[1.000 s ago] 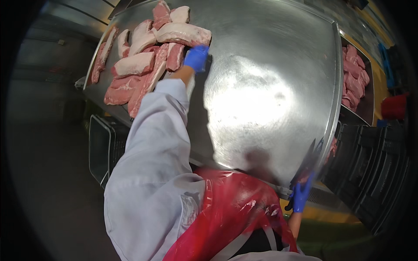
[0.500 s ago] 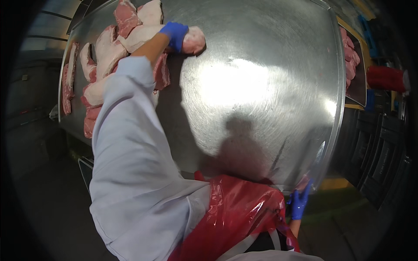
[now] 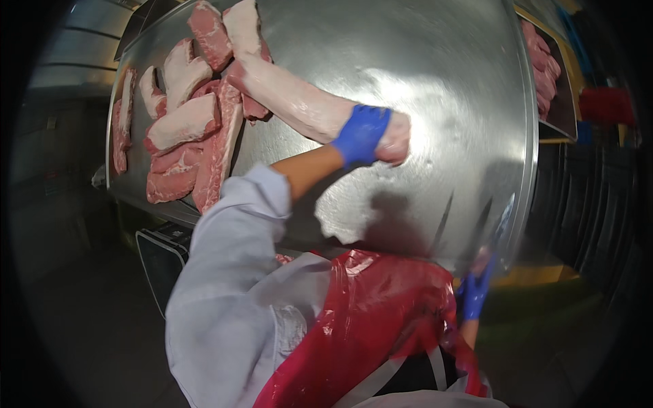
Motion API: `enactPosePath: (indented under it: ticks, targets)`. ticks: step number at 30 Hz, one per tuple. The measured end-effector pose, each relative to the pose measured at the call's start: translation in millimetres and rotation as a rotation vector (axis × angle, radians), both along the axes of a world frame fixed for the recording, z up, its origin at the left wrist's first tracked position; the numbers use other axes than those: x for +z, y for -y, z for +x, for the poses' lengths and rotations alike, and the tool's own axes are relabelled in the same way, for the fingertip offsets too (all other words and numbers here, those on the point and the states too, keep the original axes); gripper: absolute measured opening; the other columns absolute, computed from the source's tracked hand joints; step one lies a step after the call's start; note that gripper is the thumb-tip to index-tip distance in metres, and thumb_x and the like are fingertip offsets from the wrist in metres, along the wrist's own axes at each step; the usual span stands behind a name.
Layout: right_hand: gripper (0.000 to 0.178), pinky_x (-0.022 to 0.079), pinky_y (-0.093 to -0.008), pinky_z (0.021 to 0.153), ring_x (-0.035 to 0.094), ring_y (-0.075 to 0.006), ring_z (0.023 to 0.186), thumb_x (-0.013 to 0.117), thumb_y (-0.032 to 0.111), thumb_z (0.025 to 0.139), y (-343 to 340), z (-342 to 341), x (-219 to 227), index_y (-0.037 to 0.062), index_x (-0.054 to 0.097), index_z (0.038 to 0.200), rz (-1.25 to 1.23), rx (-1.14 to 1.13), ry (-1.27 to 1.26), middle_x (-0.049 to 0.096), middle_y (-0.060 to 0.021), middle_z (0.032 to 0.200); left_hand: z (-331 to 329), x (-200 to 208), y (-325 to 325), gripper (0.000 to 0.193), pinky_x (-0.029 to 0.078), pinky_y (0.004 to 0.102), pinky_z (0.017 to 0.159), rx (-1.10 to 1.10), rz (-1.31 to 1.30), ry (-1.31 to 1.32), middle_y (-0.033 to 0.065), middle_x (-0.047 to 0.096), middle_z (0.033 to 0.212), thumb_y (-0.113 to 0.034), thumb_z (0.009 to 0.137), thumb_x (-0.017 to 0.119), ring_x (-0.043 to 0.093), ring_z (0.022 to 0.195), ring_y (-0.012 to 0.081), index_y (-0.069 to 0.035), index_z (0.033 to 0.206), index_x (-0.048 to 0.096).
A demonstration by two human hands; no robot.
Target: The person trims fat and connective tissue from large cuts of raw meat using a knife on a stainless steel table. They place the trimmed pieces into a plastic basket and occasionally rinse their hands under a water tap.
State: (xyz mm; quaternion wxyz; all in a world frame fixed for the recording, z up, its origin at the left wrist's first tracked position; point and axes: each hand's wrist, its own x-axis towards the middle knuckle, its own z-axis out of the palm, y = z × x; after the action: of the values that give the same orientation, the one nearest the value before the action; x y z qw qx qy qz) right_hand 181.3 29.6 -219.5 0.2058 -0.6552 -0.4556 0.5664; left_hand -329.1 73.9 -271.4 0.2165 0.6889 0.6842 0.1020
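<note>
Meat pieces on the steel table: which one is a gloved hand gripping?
The long, pale slab stretching rightward from the pile: the left hand grips it near its right end. No hand touches the others.

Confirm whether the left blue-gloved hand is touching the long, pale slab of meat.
Touching. The head view shows the left blue-gloved hand lying across the long, pale slab of meat near its right end, covering part of its surface.

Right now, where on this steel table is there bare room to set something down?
Widest on the steel table: far right, between the long meat slab and right rim. Smaller: between that slab and the red apron, left of the knife. Crowded: left side, with meat cuts.
</note>
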Motion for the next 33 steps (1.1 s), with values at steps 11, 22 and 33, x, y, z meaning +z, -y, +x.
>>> enactPosePath:
  ticks: [11,22,33]
  targets:
    - [0.083,0.041,-0.0231,0.049,0.044,-0.0067,0.056,0.053,-0.003,0.097,-42.0,87.0,-12.3,0.0285,0.017,0.165,0.033,0.027,-0.038,0.054,-0.001,0.075,101.9,-10.4,-106.0,0.102,0.048,0.0504,0.102,0.425,-0.097,-0.372,0.0265,0.058,0.131,-0.038,0.068,0.078,0.058,0.121,0.0427,-0.001,0.152,0.035]
    - [0.08,0.045,-0.0257,0.051,0.05,-0.007,0.057,0.054,-0.002,0.094,-93.3,154.7,-46.7,0.0213,0.022,0.164,0.086,0.124,-0.042,0.063,-0.004,0.084,-9.9,-6.2,-123.1,0.062,0.05,0.0334,0.094,0.787,-0.303,0.841,0.0096,0.068,0.115,-0.027,0.081,0.076,0.065,0.104,0.0194,0.002,0.133,0.06]
    - [0.08,0.048,-0.0267,0.054,0.05,-0.0081,0.058,0.055,0.006,0.095,-168.9,102.2,-61.0,0.0229,0.018,0.164,0.111,0.373,-0.171,0.059,0.0001,0.075,87.6,-57.9,-131.2,0.126,0.039,0.046,0.114,0.882,-0.174,0.233,0.0381,0.04,0.149,-0.073,0.072,0.076,0.046,0.138,0.0456,0.009,0.153,0.025]
